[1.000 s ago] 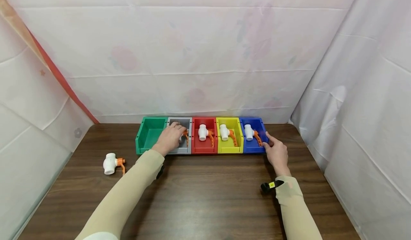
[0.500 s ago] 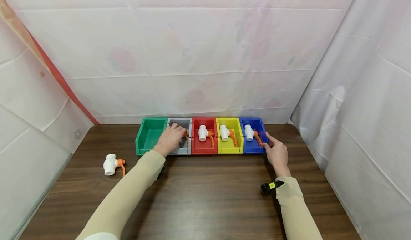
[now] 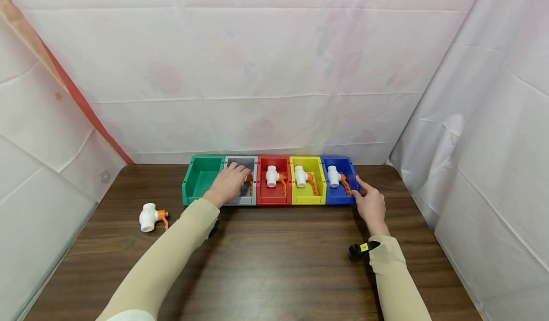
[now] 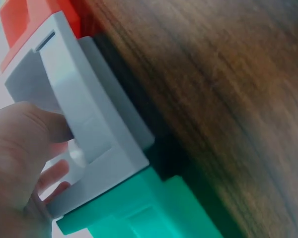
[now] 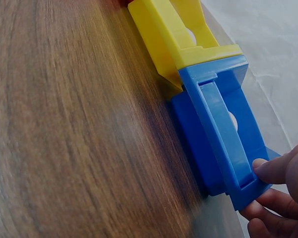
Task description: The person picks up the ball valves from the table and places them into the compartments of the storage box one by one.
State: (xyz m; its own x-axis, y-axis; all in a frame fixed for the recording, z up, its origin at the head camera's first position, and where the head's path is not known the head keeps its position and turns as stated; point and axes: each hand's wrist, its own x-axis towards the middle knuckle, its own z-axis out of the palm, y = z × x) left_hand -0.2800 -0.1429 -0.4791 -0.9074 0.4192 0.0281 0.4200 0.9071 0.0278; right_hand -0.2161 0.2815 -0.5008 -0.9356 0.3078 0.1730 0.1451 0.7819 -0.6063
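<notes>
My left hand (image 3: 229,182) reaches down into the grey bin (image 4: 94,99), its thumb and fingers around a white ball valve (image 4: 78,156). From the head view only that valve's orange handle shows clearly; the hand covers most of the body. At the other end of the row, my right hand (image 3: 371,206) pinches the right side wall of the blue bin (image 5: 221,129), thumb inside and fingers outside. Inside the blue bin lies another ball valve (image 3: 333,177), white with an orange handle.
Matching ball valves lie in the red bin (image 3: 274,200) and the yellow bin (image 3: 308,200). The green bin (image 3: 191,194) joins the row's left end. One more ball valve (image 3: 148,217) rests on the wooden table (image 3: 274,264) at left. A white curtain (image 3: 274,73) hangs behind.
</notes>
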